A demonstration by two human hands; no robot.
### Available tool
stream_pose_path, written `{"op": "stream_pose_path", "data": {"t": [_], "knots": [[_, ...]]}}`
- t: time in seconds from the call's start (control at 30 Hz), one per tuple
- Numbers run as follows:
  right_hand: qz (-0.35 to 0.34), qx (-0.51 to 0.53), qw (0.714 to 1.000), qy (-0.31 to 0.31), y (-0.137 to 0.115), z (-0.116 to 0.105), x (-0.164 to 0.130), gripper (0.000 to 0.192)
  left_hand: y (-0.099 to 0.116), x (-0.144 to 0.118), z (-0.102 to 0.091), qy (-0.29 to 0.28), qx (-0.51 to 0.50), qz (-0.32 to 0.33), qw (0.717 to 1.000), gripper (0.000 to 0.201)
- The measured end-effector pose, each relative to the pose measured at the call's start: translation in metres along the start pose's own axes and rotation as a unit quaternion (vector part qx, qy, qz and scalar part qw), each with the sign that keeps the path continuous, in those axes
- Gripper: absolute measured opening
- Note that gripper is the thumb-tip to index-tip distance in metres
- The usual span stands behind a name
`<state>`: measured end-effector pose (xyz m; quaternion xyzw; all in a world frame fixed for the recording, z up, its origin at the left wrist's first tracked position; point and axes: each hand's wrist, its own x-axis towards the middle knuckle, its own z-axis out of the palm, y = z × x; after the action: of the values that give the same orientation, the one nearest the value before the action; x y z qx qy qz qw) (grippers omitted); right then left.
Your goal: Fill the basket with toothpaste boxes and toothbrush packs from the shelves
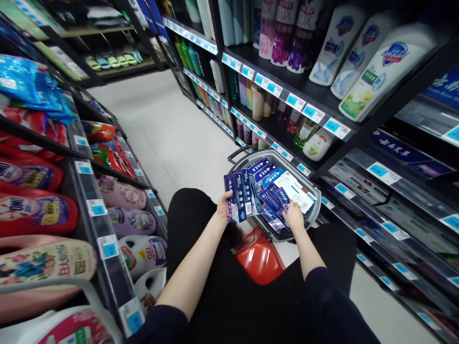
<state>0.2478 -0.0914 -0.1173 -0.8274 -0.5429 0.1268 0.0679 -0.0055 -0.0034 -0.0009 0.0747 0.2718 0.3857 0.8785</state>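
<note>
Several dark blue cardboard toothpaste boxes stand upright as a fanned stack in the left hand, fingers closed around their lower ends, long axes vertical. Directly to their right sits the grey wire shopping basket, filled with matching blue boxes lying flat. The right hand rests on these, fingers spread and gripping nothing. Black shelf edges flank the basket's right side; open floor lies beyond it.
</note>
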Motion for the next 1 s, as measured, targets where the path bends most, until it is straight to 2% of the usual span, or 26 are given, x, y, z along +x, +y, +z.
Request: {"op": "stream_pose_path", "data": {"t": [0.07, 0.13, 0.17, 0.27, 0.37, 0.4, 0.43, 0.5, 0.53, 0.57, 0.6, 0.67, 0.77, 0.87, 1.0], "knots": [[0.023, 0.043, 0.999, -0.013, -0.001, -0.002, 0.002, 0.053, 0.000, 0.001, -0.002, -0.005, -0.004, 0.000, 1.000, 0.037], [0.073, 0.171, 0.982, -0.020, 0.001, -0.004, 0.006, 0.053, 0.000, 0.001, -0.002, -0.008, -0.005, 0.002, 1.000, 0.038], [0.107, 0.268, 0.957, -0.026, 0.003, -0.005, 0.008, 0.052, 0.000, 0.001, -0.002, -0.009, -0.005, 0.003, 1.000, 0.038], [0.181, 0.516, 0.835, -0.057, 0.006, -0.009, 0.013, 0.043, -0.001, 0.001, -0.001, -0.014, -0.004, 0.003, 1.000, 0.039], [0.178, 0.619, 0.760, -0.090, 0.006, -0.022, 0.013, 0.036, -0.001, 0.001, 0.000, -0.019, 0.001, 0.009, 1.000, 0.038], [0.172, 0.673, 0.711, -0.107, 0.006, -0.029, 0.012, 0.036, -0.001, 0.001, 0.001, -0.018, 0.002, 0.013, 1.000, 0.037], [0.163, 0.736, 0.645, -0.126, 0.005, -0.036, 0.009, 0.035, -0.001, 0.002, 0.001, -0.016, 0.002, 0.016, 1.000, 0.036], [0.138, 0.846, 0.491, -0.154, 0.004, -0.051, 0.003, 0.033, -0.001, 0.002, 0.000, -0.011, 0.002, 0.019, 1.000, 0.036], [0.124, 0.879, 0.430, -0.162, 0.004, -0.057, 0.000, 0.032, -0.001, 0.002, 0.000, -0.009, 0.002, 0.018, 1.000, 0.036], [0.111, 0.898, 0.394, -0.164, 0.004, -0.063, -0.002, 0.031, -0.001, 0.002, 0.000, -0.010, 0.002, 0.015, 1.000, 0.036], [0.100, 0.908, 0.371, -0.165, 0.004, -0.068, -0.005, 0.030, 0.000, 0.002, 0.000, -0.012, 0.003, 0.012, 1.000, 0.036], [0.089, 0.918, 0.348, -0.166, 0.005, -0.075, -0.008, 0.029, 0.000, 0.002, -0.001, -0.017, 0.004, 0.008, 1.000, 0.037], [0.087, 0.923, 0.338, -0.162, 0.006, -0.078, -0.009, 0.030, 0.000, 0.002, -0.001, -0.014, 0.002, 0.007, 1.000, 0.038], [0.094, 0.919, 0.353, -0.152, 0.006, -0.078, -0.008, 0.030, 0.000, 0.001, 0.001, -0.006, -0.004, 0.012, 1.000, 0.038], [0.105, 0.906, 0.389, -0.131, 0.004, -0.076, -0.007, 0.029, 0.000, 0.001, 0.002, -0.014, -0.008, 0.024, 1.000, 0.037]]}}
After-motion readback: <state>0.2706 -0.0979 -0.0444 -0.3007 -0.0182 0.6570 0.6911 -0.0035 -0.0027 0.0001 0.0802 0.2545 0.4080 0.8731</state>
